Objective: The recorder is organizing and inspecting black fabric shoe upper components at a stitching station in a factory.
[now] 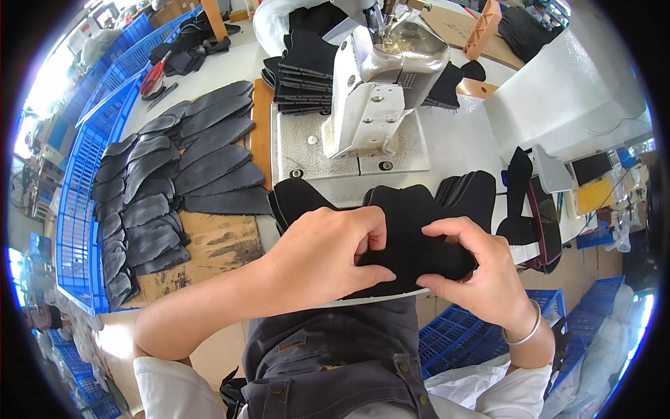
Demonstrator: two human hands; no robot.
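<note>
At the near edge of the table, a black cut fabric piece (403, 206) with wavy edges lies between my hands. My left hand (328, 251) grips its left side, thumb below and fingers curled at the fabric. On the other side my right hand (481, 262) pinches it, index finger and thumb bent round the edge. Dark stacked pieces (471, 190) fan out just behind my right hand, and more black fabric (300, 195) shows beyond my left. Whether I hold one layer or several I cannot tell.
A white sewing machine (370, 112) stands straight ahead, with a black fabric stack (303, 73) beside it. Dark curved pieces (209, 150) cover a brown board (220, 244) at left. Red-handled scissors (152, 78) lie farther back. A blue crate (87, 188) borders the left side.
</note>
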